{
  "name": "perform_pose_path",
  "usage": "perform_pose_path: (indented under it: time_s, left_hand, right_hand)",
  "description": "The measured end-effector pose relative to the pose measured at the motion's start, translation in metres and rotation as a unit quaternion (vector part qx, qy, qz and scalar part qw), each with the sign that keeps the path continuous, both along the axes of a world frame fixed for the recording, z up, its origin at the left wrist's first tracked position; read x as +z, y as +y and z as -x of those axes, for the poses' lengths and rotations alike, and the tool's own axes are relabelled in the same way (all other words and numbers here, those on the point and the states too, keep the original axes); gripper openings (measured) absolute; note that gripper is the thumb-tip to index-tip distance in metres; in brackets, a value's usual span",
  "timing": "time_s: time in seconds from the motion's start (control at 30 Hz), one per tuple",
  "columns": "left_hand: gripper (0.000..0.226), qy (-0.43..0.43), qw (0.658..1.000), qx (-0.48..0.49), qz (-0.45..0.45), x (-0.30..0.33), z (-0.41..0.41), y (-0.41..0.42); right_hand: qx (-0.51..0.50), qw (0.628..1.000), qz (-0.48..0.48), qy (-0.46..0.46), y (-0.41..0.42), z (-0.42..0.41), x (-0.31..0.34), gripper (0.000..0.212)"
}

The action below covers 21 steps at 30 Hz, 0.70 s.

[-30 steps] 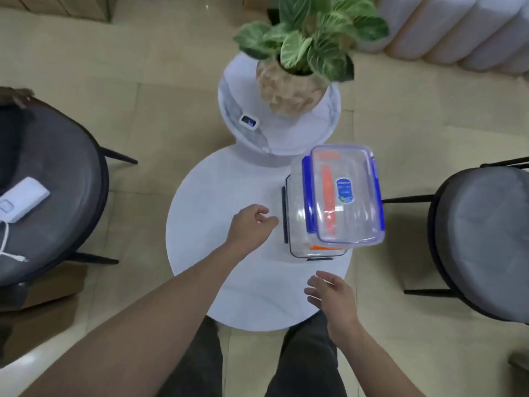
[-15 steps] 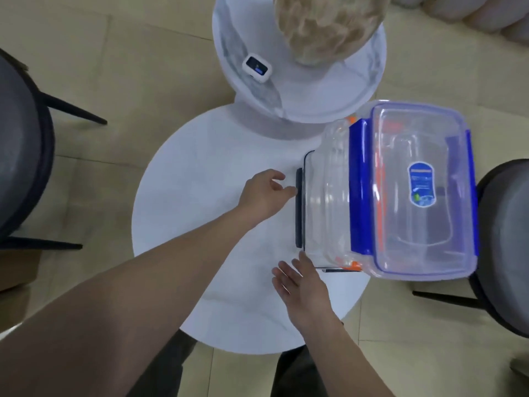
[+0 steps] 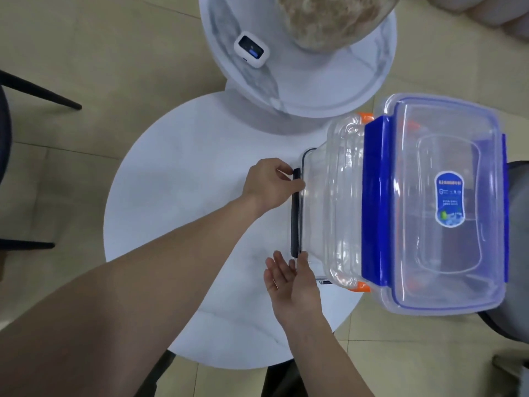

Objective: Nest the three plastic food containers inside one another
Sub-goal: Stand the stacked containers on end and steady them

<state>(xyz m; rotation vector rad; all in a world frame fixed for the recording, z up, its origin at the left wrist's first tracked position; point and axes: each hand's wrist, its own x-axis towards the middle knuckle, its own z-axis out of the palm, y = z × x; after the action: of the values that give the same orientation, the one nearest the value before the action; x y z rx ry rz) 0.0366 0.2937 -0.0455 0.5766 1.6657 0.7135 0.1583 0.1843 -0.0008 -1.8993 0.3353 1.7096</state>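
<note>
Three clear plastic containers stand stacked at the right of the round white table. The top one has blue clips and a blue label on its lid. Under it sits one with orange clips. The bottom one has a black clip on its left side. My left hand pinches the top end of that black clip between thumb and fingers. My right hand is open, fingers spread, its fingertips touching the near left corner of the bottom container.
A smaller, higher round marble table stands behind, bearing a plant pot and a small white device. Chairs stand at the left edge and behind the stack at the right. Tiled floor lies around.
The view has closed in on the table. My left hand reached right and took hold of the black clip. My right hand moved forward until its fingertips touched the stack's near corner.
</note>
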Motion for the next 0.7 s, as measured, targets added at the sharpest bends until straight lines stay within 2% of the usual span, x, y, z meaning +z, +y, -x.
perform_pose_path:
  time_s: [0.13, 0.43, 0.57, 0.7]
  left_hand:
    - [0.027, -0.011, 1.000, -0.001, 0.004, 0.004, -0.005, 0.004]
    - [0.035, -0.019, 0.999, 0.038, 0.023, 0.009, -0.020, 0.005]
    - [0.025, -0.022, 0.998, 0.060, 0.028, 0.008, -0.028, 0.007]
    - [0.027, -0.022, 0.997, 0.073, 0.030, 0.008, -0.037, 0.013]
  right_hand:
    - [0.018, 1.000, 0.014, 0.005, 0.002, -0.003, 0.003, 0.026]
    - [0.046, 0.998, 0.026, 0.013, 0.010, -0.019, 0.003, 0.029]
    - [0.077, 0.997, 0.028, 0.001, 0.019, -0.036, 0.005, 0.031]
    - [0.106, 0.994, 0.030, -0.007, 0.034, -0.053, 0.007, 0.031]
